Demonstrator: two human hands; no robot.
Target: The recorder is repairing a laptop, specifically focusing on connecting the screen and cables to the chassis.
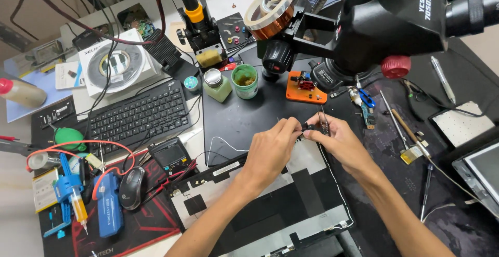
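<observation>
We find the left hand and right hand pinching one small dark part between fingertips, tweezers in the right. Beyond the fingers looms a microscope; below lies an opened laptop lid. The part is too small to identify.

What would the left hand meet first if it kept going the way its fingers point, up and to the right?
Probably the right hand: the left hand fingertips nearly touch it around a small dark part. Depth is hard to judge.
</observation>
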